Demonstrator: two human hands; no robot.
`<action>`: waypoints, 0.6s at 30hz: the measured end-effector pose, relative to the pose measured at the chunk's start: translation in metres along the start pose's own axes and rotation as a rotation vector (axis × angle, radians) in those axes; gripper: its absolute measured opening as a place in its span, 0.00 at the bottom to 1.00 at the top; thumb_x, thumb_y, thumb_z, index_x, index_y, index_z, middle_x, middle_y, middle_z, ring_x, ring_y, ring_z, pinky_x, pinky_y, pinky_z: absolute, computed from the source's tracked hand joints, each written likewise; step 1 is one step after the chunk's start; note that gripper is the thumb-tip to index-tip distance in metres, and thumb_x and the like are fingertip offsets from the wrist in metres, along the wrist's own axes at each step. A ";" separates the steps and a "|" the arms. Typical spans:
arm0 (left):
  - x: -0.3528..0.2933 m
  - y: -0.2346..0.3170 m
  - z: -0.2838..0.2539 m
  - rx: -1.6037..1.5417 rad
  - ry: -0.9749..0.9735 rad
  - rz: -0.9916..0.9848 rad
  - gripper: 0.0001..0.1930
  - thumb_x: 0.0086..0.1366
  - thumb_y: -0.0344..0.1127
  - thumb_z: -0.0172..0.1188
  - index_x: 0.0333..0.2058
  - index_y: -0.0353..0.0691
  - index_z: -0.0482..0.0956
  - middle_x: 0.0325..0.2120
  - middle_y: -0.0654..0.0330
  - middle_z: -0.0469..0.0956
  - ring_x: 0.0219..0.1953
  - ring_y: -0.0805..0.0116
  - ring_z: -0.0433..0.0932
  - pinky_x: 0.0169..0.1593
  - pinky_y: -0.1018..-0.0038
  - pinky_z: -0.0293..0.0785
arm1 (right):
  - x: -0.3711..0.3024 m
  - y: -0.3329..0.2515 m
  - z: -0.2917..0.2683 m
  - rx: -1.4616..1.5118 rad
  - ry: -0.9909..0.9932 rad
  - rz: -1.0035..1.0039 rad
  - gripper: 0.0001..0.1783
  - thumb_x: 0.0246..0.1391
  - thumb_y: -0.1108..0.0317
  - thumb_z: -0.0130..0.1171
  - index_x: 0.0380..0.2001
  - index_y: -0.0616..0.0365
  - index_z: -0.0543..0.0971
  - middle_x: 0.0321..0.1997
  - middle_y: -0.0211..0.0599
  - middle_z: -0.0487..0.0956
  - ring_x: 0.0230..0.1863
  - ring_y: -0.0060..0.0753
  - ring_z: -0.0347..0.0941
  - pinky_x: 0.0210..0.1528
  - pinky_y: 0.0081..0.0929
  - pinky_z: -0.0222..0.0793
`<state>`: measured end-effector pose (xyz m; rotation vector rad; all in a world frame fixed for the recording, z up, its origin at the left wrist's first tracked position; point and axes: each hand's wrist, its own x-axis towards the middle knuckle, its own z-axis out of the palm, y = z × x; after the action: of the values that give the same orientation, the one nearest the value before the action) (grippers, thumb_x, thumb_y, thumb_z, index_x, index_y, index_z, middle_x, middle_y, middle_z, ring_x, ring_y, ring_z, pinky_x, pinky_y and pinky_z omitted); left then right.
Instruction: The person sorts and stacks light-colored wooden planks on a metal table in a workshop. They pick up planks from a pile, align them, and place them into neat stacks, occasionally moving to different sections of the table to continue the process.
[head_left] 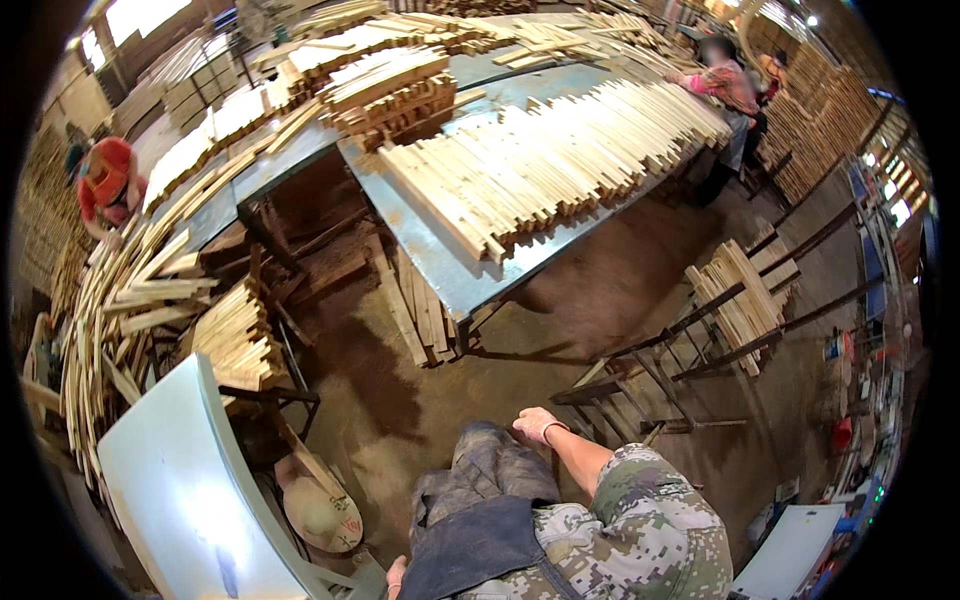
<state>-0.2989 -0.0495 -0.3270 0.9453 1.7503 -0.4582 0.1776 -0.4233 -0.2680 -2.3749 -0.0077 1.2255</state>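
Both hands are empty: the right hand [537, 425] rests loosely curled on the knee [487, 450], the left hand [396, 575] barely shows, its grip unclear.

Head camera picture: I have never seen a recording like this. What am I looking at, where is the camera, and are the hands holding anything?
The picture comes from a wide fisheye camera worn on a person's head, looking down, so straight edges bend near the rim. There is no machine: the person works with bare hands. At the bottom you see their camouflage sleeve and their knee in grey trousers. The right hand rests on that knee and holds nothing. Of the left hand only a small part shows at the lower edge, so I cannot tell what it does. Ahead stands a metal table carrying rows of light wooden slats. More slats lie on a rack to the right and in piles to the left. Two other people work farther off.
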 end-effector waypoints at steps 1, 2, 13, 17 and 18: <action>-0.004 0.007 0.001 0.104 0.013 0.009 0.32 0.73 0.59 0.55 0.56 0.33 0.83 0.50 0.47 0.84 0.54 0.53 0.80 0.63 0.60 0.72 | 0.004 -0.006 -0.015 0.108 -0.002 0.112 0.24 0.58 0.53 0.58 0.50 0.57 0.86 0.61 0.52 0.82 0.64 0.60 0.77 0.65 0.46 0.73; -0.009 0.016 0.002 0.157 0.013 0.021 0.28 0.72 0.57 0.56 0.53 0.34 0.82 0.46 0.48 0.83 0.50 0.54 0.79 0.59 0.61 0.72 | 0.011 -0.011 -0.029 0.143 0.009 0.135 0.24 0.58 0.54 0.59 0.51 0.58 0.85 0.61 0.52 0.83 0.64 0.60 0.77 0.65 0.46 0.73; -0.015 0.258 0.050 -0.170 -0.285 0.119 0.16 0.65 0.37 0.63 0.19 0.50 0.68 0.17 0.67 0.65 0.14 0.70 0.61 0.17 0.69 0.52 | 0.113 -0.032 -0.100 0.225 0.217 0.113 0.26 0.60 0.53 0.61 0.54 0.61 0.84 0.58 0.52 0.83 0.58 0.52 0.78 0.60 0.43 0.73; -0.023 0.371 0.075 -0.102 -0.287 0.176 0.13 0.65 0.37 0.63 0.22 0.51 0.70 0.17 0.67 0.66 0.13 0.69 0.59 0.17 0.71 0.51 | 0.122 -0.027 -0.092 0.239 0.170 0.170 0.22 0.58 0.55 0.62 0.48 0.62 0.83 0.43 0.47 0.84 0.43 0.45 0.79 0.48 0.41 0.74; -0.023 0.395 0.080 -0.012 -0.270 0.207 0.11 0.66 0.42 0.63 0.26 0.48 0.74 0.19 0.65 0.69 0.18 0.68 0.65 0.24 0.69 0.60 | 0.124 -0.026 -0.092 0.240 0.131 0.181 0.24 0.58 0.53 0.61 0.50 0.61 0.83 0.49 0.49 0.81 0.51 0.49 0.77 0.55 0.42 0.72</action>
<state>0.0602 0.1295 -0.2839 0.9957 1.3954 -0.4190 0.3283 -0.4107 -0.3071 -2.2762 0.3824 1.0792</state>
